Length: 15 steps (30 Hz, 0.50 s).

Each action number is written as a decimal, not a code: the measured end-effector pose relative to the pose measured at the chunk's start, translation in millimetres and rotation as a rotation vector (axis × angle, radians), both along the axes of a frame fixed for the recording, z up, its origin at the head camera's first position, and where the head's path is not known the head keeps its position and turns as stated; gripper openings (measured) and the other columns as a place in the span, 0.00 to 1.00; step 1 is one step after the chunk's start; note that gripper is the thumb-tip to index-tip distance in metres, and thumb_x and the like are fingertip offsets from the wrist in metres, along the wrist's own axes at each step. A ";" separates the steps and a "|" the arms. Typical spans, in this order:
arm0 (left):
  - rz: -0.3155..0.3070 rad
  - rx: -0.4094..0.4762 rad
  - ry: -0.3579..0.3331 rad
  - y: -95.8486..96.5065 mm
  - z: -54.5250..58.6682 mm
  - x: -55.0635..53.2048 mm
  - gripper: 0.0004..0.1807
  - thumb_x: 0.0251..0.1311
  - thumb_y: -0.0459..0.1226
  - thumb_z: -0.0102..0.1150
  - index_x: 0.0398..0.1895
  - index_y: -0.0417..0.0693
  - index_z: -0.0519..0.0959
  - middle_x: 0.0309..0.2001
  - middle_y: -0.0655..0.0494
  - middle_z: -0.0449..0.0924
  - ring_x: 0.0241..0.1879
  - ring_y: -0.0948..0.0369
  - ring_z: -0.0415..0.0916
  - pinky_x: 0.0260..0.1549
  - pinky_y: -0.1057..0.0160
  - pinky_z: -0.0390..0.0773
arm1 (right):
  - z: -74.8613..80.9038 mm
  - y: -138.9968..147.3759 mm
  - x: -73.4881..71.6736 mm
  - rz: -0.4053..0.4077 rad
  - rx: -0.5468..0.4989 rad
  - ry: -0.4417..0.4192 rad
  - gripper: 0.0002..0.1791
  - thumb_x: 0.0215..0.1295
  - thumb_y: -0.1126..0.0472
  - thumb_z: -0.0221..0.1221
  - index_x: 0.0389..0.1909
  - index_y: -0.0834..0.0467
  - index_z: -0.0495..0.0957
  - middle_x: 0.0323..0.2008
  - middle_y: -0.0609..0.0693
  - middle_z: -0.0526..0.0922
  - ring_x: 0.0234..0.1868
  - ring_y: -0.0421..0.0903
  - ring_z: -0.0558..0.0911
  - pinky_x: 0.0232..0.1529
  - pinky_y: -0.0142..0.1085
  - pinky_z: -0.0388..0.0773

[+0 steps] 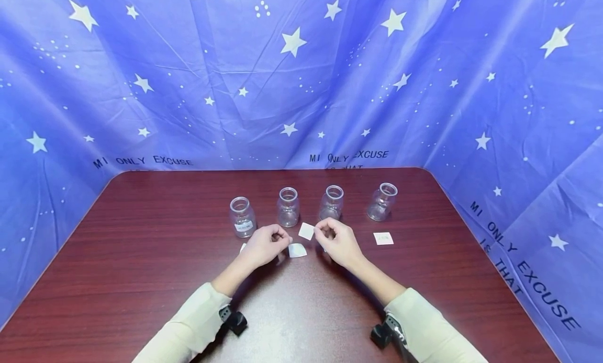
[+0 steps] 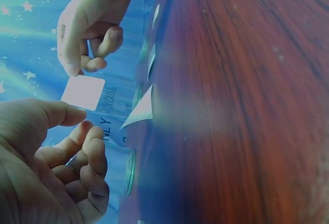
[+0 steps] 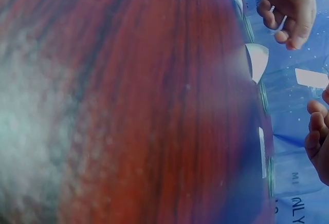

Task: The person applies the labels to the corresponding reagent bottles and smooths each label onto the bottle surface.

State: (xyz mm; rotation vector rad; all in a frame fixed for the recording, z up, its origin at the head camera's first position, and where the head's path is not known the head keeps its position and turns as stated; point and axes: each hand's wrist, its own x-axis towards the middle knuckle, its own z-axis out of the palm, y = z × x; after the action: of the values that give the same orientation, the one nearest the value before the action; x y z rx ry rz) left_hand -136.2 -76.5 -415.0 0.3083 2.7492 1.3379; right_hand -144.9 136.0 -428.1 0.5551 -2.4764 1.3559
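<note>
My right hand pinches a small white square sticker by its edge, lifted off the table. Close to it, my left hand has loosely curled fingers and nothing visible between them; the left wrist view shows a slight gap between its thumb and index finger. Below and between both hands lies a curled piece of white paper, one edge raised. Behind the left hand stands a glass jar bearing a white label. Past the right hand is a clear glass jar.
Two more open glass jars, one behind the sticker and one at the right, stand in the row. A pale square label lies in front of the right one. Paper bits peek out beside both hands. A starry blue curtain surrounds the dark red table.
</note>
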 end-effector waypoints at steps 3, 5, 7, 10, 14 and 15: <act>0.004 0.028 0.006 1.8 1.4 -0.5 0.04 0.55 0.41 0.60 0.28 0.52 0.79 0.24 0.63 0.78 0.26 0.68 0.73 0.31 0.67 0.73 | -1.2 -2.3 0.2 -0.018 0.042 0.056 0.02 0.58 0.63 0.58 0.29 0.55 0.79 0.20 0.44 0.75 0.19 0.33 0.68 0.21 0.27 0.67; 0.006 0.057 -0.001 3.1 2.7 -0.6 0.04 0.55 0.40 0.60 0.29 0.51 0.79 0.24 0.62 0.78 0.26 0.68 0.73 0.31 0.67 0.73 | -2.3 -3.8 0.3 -0.027 0.078 0.101 0.03 0.58 0.62 0.58 0.29 0.56 0.79 0.21 0.43 0.75 0.21 0.33 0.68 0.23 0.27 0.68; 0.004 0.091 -0.002 4.3 2.8 -0.7 0.03 0.56 0.39 0.60 0.30 0.50 0.80 0.25 0.61 0.79 0.26 0.68 0.73 0.30 0.67 0.73 | -3.5 -5.4 0.2 -0.031 0.107 0.144 0.02 0.57 0.62 0.58 0.29 0.56 0.79 0.21 0.43 0.75 0.22 0.33 0.69 0.24 0.26 0.69; -0.005 0.140 -0.009 5.6 2.1 -1.5 0.03 0.56 0.38 0.60 0.31 0.48 0.80 0.25 0.59 0.79 0.25 0.68 0.73 0.29 0.68 0.73 | -4.3 -7.6 0.5 -0.034 0.137 0.197 0.01 0.56 0.63 0.59 0.29 0.55 0.79 0.22 0.43 0.76 0.22 0.33 0.71 0.24 0.26 0.70; -0.019 0.172 -0.004 7.4 2.3 -2.4 0.04 0.56 0.37 0.60 0.33 0.47 0.80 0.25 0.59 0.79 0.25 0.67 0.71 0.27 0.70 0.71 | -3.8 -10.2 1.3 -0.042 0.169 0.235 0.04 0.54 0.65 0.60 0.29 0.52 0.79 0.22 0.43 0.77 0.22 0.34 0.72 0.24 0.25 0.70; -0.020 0.176 -0.001 7.9 2.8 -2.4 0.04 0.56 0.37 0.60 0.33 0.47 0.80 0.25 0.58 0.78 0.24 0.67 0.71 0.27 0.70 0.71 | -3.5 -10.8 1.5 -0.042 0.179 0.243 0.05 0.54 0.65 0.60 0.29 0.51 0.79 0.23 0.43 0.77 0.22 0.34 0.72 0.24 0.24 0.70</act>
State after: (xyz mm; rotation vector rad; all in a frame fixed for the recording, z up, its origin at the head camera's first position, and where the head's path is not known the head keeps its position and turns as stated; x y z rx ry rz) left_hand -138.6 -68.6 -412.2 0.3436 2.6239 1.5779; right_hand -143.4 125.2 -431.6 0.6605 -2.4061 0.9919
